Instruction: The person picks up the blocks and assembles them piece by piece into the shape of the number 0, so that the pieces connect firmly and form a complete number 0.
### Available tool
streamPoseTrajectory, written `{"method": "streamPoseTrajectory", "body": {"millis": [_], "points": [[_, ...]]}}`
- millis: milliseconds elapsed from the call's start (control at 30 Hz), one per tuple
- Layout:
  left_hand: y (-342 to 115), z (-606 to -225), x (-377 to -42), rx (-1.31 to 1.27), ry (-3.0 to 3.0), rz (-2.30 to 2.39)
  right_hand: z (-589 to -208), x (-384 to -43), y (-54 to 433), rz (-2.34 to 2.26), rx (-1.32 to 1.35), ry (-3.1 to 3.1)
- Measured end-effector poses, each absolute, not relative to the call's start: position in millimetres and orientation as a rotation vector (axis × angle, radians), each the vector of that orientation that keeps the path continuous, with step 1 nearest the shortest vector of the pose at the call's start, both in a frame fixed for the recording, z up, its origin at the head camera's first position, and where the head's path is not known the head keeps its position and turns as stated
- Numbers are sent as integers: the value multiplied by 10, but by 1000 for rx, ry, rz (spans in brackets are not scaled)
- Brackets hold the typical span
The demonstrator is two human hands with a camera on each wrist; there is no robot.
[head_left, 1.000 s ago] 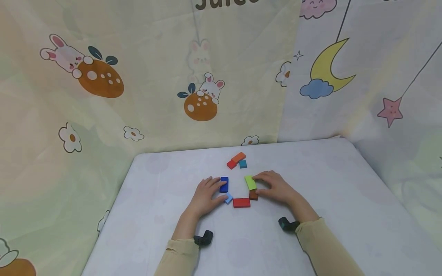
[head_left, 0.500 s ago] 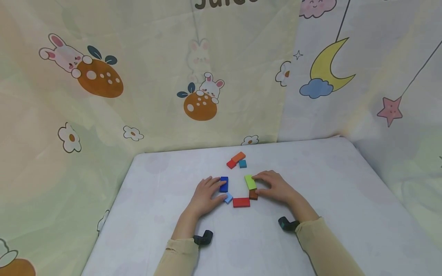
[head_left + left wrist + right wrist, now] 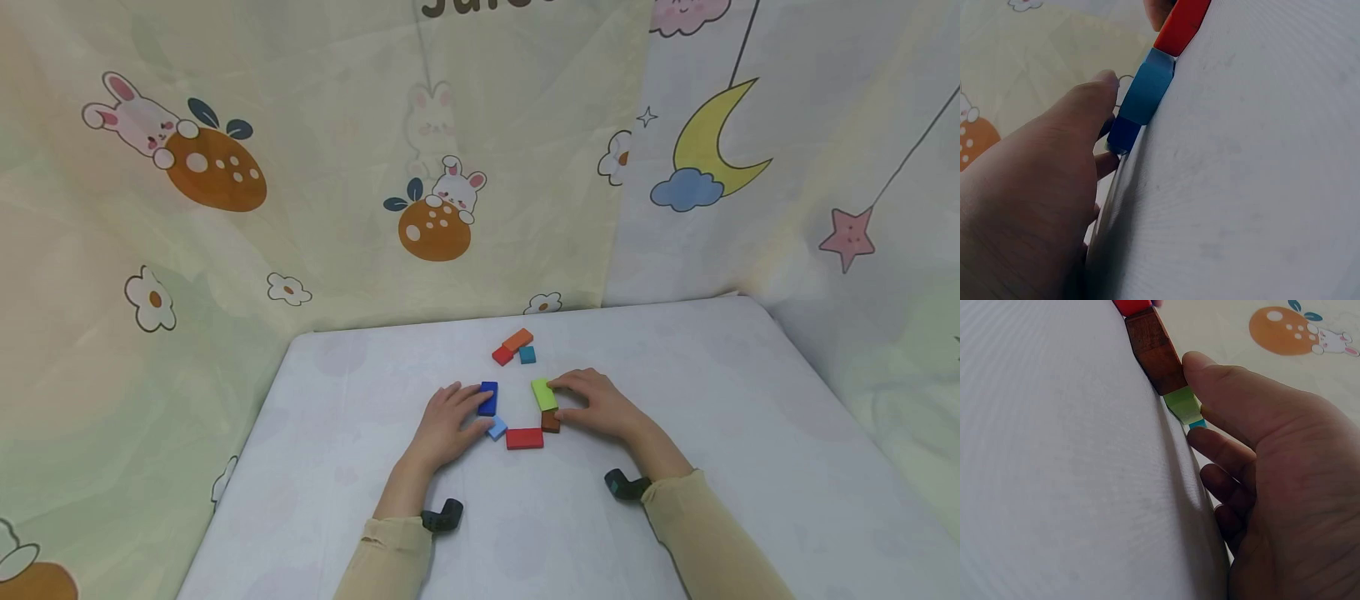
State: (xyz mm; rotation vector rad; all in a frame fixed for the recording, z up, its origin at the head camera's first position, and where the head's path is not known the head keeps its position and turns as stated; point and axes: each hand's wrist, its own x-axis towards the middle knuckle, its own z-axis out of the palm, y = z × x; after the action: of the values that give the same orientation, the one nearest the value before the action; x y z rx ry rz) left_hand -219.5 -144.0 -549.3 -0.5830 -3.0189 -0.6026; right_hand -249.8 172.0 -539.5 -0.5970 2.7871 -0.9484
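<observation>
In the head view several flat rectangular blocks form a U on the white table. My left hand (image 3: 447, 423) lies at its left side, a fingertip on the dark blue block (image 3: 489, 407) and the thumb at the light blue block (image 3: 497, 428). Across from it, my right hand (image 3: 600, 406) has its index finger against the lime green block (image 3: 543, 395) and its thumb at the brown block (image 3: 550, 422). A red block (image 3: 525, 438) makes the bottom of the U. From the right wrist, the thumb shows at the brown block's (image 3: 1155, 353) side, fingers loosely bent.
Beyond the U lie an orange block (image 3: 518, 339), a small red block (image 3: 502, 356) touching it, and a teal block (image 3: 527, 355). The white table (image 3: 360, 375) ends at a printed cloth backdrop (image 3: 330, 208). Each wrist wears a black camera (image 3: 442, 517).
Hands and blocks stay almost exactly where they were. The whole head view shifts up very slightly.
</observation>
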Motion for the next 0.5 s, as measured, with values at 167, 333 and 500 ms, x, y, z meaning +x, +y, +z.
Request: {"method": "streamPoseTrajectory", "body": {"millis": [167,333,500], "points": [[-1438,-5479,-2192,-588,-3025,-577,-5412,-2503,1721,-936,-583,2791],[-1430,-5459,-2182,-592,-3040,-552,-5412,-2510,1722,-937,-591,2790],[-1419,-5452,-2177,-583,-3046,-560,-5400,-2509,1721,-938,-587,2784]]}}
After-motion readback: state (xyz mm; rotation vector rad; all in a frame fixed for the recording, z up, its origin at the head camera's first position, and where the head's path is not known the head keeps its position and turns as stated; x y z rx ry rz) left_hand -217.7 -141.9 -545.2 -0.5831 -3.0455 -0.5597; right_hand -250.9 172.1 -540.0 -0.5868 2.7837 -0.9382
